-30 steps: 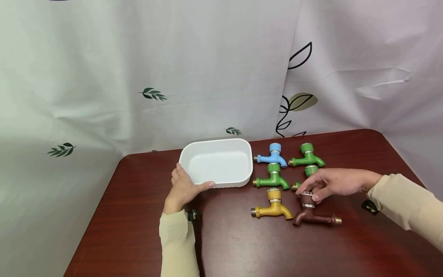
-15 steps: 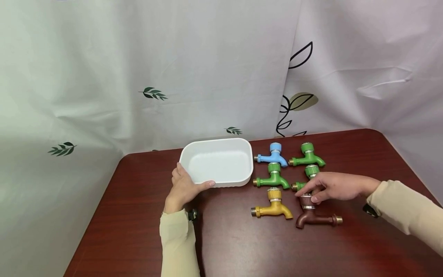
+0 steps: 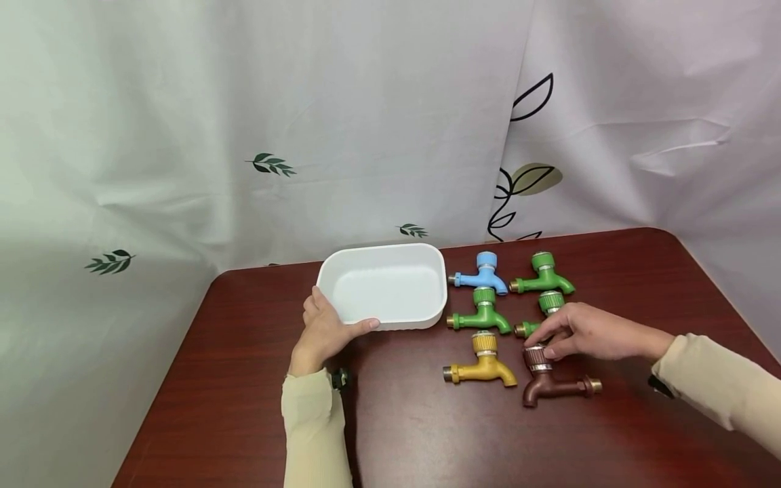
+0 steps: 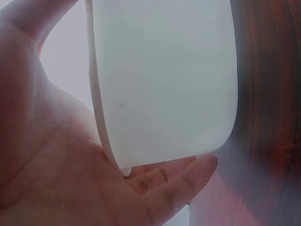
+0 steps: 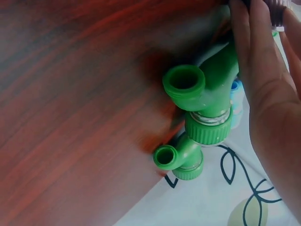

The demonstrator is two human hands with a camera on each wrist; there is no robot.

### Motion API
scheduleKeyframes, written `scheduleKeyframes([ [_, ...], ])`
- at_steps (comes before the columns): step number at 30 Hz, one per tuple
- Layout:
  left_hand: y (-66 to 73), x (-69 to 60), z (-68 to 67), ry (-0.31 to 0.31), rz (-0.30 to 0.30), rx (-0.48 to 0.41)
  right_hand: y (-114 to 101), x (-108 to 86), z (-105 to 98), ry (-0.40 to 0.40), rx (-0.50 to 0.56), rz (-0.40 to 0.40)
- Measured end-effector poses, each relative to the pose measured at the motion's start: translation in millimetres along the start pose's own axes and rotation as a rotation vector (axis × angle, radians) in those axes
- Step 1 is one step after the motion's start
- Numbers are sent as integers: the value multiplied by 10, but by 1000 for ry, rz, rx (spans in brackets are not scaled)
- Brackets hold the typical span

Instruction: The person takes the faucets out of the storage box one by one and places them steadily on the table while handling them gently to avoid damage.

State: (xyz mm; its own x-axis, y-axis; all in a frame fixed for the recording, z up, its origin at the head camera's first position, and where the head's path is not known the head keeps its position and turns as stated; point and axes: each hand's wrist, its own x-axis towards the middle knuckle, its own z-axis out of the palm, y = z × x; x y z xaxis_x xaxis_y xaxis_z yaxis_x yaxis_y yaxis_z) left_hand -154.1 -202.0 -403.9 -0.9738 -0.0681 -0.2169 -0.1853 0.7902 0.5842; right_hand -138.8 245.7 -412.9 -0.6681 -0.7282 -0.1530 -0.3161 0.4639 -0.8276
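Note:
My left hand (image 3: 322,333) holds the near-left corner of a white plastic tub (image 3: 427,318), thumb along the front side and fingers round the left. Close up in the left wrist view, the tub's wall (image 4: 164,84) lies against the palm, fingertips on its side. At the right, my right hand (image 3: 601,331) pinches the ribbed knob of a brown tap (image 3: 552,388) between thumb and fingers. The tap's spout points left, its brass thread right. In the right wrist view only part of the brown knob (image 5: 276,12) shows, at the top edge.
Right of the tub lie a blue tap (image 3: 482,278), a green tap (image 3: 482,318) and a yellow tap (image 3: 485,369). Another green tap (image 3: 543,279) lies at the back right. My right hand partly covers one more green tap (image 3: 552,302). A patterned cloth (image 3: 378,135) hangs behind the table.
My right hand and the brown tap have shifted slightly toward the table's front, and the tap's knob has tilted a little left. The left hand and tub stay put.

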Motion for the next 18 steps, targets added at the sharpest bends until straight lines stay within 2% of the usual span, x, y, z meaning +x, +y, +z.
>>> scheduleKeyframes([
  [18, -4, -4, -3, 7, 9, -1, -7, 31, 44, 139, 8, 89],
])
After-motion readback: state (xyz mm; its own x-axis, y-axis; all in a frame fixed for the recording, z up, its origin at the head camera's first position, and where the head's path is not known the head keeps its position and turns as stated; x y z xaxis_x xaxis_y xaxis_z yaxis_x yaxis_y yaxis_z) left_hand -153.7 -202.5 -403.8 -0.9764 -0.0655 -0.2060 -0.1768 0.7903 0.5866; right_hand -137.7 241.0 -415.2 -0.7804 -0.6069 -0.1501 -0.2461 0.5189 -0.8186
